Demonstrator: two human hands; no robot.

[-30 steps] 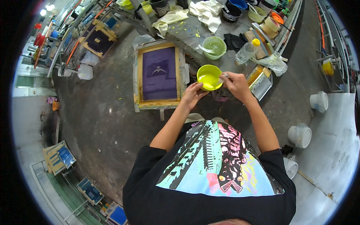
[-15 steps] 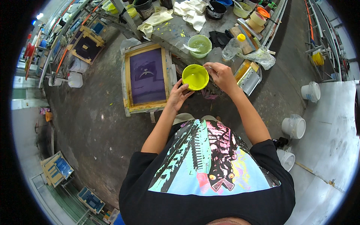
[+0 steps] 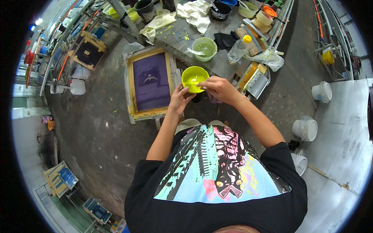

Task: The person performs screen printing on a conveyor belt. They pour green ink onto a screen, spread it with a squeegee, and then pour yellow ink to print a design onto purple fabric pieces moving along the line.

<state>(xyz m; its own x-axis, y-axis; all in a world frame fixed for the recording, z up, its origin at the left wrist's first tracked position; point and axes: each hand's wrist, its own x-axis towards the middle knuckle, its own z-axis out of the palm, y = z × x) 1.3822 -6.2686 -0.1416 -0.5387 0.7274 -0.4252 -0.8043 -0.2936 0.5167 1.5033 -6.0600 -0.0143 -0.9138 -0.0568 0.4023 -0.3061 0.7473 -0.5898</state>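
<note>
My left hand (image 3: 180, 99) grips a yellow-green cup (image 3: 191, 73) from below and the left, holding it upright beside the worktable. My right hand (image 3: 221, 91) is pinched over the cup's right rim on a thin stirrer, mostly hidden by the fingers, that dips into the bright yellow contents. Just left of the cup leans a wooden-framed purple screen (image 3: 150, 95) with a pale design on it. Above the cup on the table sit a pale green bowl (image 3: 208, 48) with a white spoon and a clear bottle (image 3: 236, 53) with a yellow cap.
The worktable (image 3: 178, 33) also carries cloths (image 3: 192, 15), black tubs (image 3: 220, 11) and tape rolls (image 3: 263, 21). A silver tray (image 3: 258, 83) sits at its right end. White buckets (image 3: 305, 129) stand at my right. Framed screens (image 3: 87, 52) lean by a rack at upper left and at lower left (image 3: 62, 179).
The cup appears further left and a little higher than a second ago. Since half a second ago, my right hand has moved left and down over the cup's rim.
</note>
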